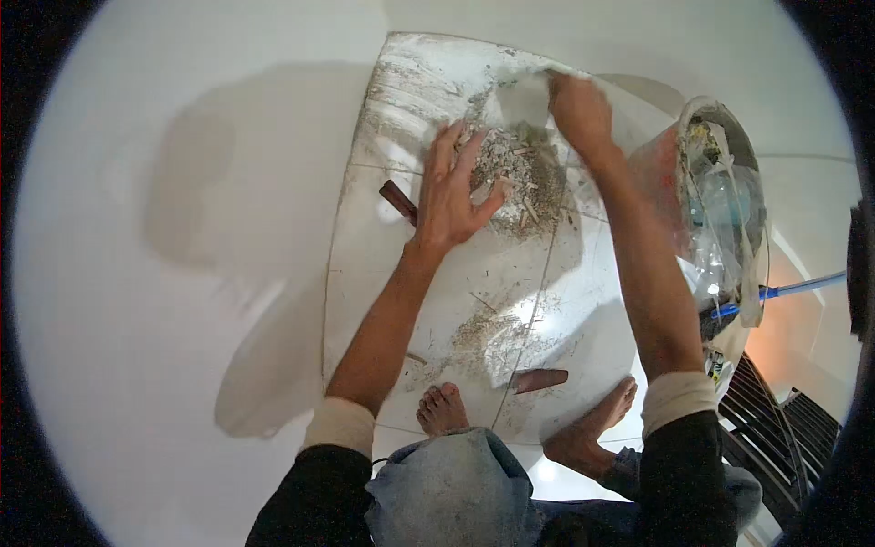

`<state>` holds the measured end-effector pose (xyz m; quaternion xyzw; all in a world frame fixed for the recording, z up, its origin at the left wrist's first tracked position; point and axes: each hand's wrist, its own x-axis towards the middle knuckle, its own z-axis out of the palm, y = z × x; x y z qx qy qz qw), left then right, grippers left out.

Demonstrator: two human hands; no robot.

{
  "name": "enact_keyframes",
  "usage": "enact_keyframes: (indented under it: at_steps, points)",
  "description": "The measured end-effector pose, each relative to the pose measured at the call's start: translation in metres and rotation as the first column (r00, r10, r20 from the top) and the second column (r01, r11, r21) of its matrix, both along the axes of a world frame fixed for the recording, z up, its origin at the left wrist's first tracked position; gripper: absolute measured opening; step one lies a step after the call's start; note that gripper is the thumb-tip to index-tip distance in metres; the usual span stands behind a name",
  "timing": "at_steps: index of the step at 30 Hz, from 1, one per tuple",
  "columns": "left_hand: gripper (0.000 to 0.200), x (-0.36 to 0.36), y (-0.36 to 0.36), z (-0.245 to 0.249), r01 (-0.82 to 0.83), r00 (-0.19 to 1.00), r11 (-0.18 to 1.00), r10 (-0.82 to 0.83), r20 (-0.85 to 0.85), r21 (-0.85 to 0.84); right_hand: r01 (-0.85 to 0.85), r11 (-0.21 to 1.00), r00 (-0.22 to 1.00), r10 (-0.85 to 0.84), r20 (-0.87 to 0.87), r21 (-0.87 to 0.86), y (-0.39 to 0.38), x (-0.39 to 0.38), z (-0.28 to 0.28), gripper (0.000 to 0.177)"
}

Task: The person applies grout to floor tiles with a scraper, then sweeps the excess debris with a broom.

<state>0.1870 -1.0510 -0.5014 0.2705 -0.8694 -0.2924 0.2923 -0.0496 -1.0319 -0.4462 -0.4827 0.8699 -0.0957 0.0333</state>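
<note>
A heap of grey rubble and wood splinters (pixel 504 173) lies on the dusty tiled floor (pixel 437 301). My left hand (pixel 447 196) rests against the heap's left side with its fingers spread and nothing gripped. At the far side of the heap, my right hand (pixel 581 114) is closed around the edge of a pale, flat, thin piece (pixel 524 102). Motion blurs that piece, and I cannot make out its exact kind. A dark brown strip (pixel 397 201) lies just left of my left hand.
To the right stands a dirty bucket (pixel 658 182) filled with plastic and rubbish, with a blue handle (pixel 802 284) beside it. Another brown piece (pixel 540 380) and scattered grit lie near my bare feet (pixel 442 409). White walls border the floor. Dark metal slats (pixel 761 428) stand lower right.
</note>
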Motion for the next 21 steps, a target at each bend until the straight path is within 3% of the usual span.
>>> enact_keyframes:
  at_steps: [2, 3, 4, 5, 7, 8, 9, 11, 12, 13, 14, 16, 17, 19, 21]
  points:
    - [0.07, 0.031, 0.02, 0.013, -0.08, 0.996, 0.997, 0.08, 0.027, -0.012, -0.104, 0.971, 0.983, 0.067, -0.173, -0.215, -0.034, -0.038, -0.021, 0.033]
    - [0.073, 0.051, 0.029, 0.009, -0.251, 0.963, 0.967, 0.253, 0.093, -0.033, -0.105, 0.97, 0.983, 0.068, -0.171, -0.218, -0.048, -0.044, -0.034, 0.033]
    - [0.077, 0.066, 0.035, 0.004, -0.412, 0.896, 0.909, 0.417, 0.153, -0.066, -0.194, 0.969, 0.961, 0.156, -0.23, -0.151, -0.06, -0.047, -0.048, 0.032]
    - [0.077, 0.077, 0.037, -0.002, -0.412, 0.895, 0.908, 0.418, 0.155, -0.069, -0.277, 0.958, 0.928, 0.246, -0.281, -0.077, -0.066, -0.045, -0.056, 0.032]
    - [0.085, 0.095, 0.047, -0.012, -0.551, 0.79, 0.831, 0.547, 0.276, -0.071, -0.352, 0.935, 0.916, 0.353, -0.189, 0.037, -0.05, -0.018, -0.056, 0.033]
    - [0.085, 0.093, 0.047, -0.012, -0.554, 0.791, 0.83, 0.549, 0.272, -0.063, -0.423, 0.903, 0.885, 0.429, -0.18, 0.071, -0.029, 0.003, -0.052, 0.034]
    - [0.089, 0.089, 0.043, -0.014, -0.525, 0.795, 0.847, 0.523, 0.309, -0.084, -0.407, 0.887, 0.908, 0.42, -0.011, 0.218, -0.009, 0.03, -0.023, 0.034]
    - [0.093, 0.076, 0.032, -0.016, -0.503, 0.794, 0.858, 0.506, 0.337, -0.103, -0.485, 0.873, 0.874, 0.482, 0.058, 0.055, 0.028, 0.053, -0.015, 0.033]
    - [0.095, 0.065, 0.029, -0.018, -0.408, 0.87, 0.909, 0.415, 0.266, -0.083, -0.488, 0.871, 0.872, 0.486, 0.056, 0.057, 0.031, 0.051, -0.012, 0.033]
    - [0.098, 0.055, 0.025, -0.021, -0.302, 0.931, 0.95, 0.311, 0.191, -0.074, -0.359, 0.931, 0.933, 0.357, 0.033, 0.073, 0.033, 0.044, -0.009, 0.033]
    - [0.098, 0.048, 0.023, -0.02, -0.3, 0.932, 0.952, 0.307, 0.193, -0.069, -0.219, 0.972, 0.976, 0.219, 0.011, 0.09, 0.037, 0.034, -0.006, 0.033]
    - [0.101, 0.03, 0.015, -0.017, -0.126, 0.977, 0.992, 0.123, 0.173, 0.005, 0.017, 0.999, 0.995, -0.014, -0.096, 0.03, 0.03, -0.007, 0.006, 0.035]
    - [0.1, 0.026, 0.007, -0.018, -0.085, 0.991, 0.996, 0.082, 0.103, 0.026, 0.022, 0.999, 0.995, -0.018, -0.097, 0.034, 0.035, -0.031, -0.009, 0.035]
    - [0.099, 0.022, -0.014, -0.021, -0.078, 0.992, 0.997, 0.078, 0.098, -0.003, 0.052, 0.998, 0.955, -0.06, -0.29, -0.034, 0.05, -0.066, -0.05, 0.035]
    - [0.09, 0.016, -0.023, -0.015, -0.073, 0.986, 0.997, 0.077, 0.146, -0.036, 0.032, 0.987, 0.989, -0.008, -0.148, 0.157, 0.059, -0.032, -0.042, 0.033]
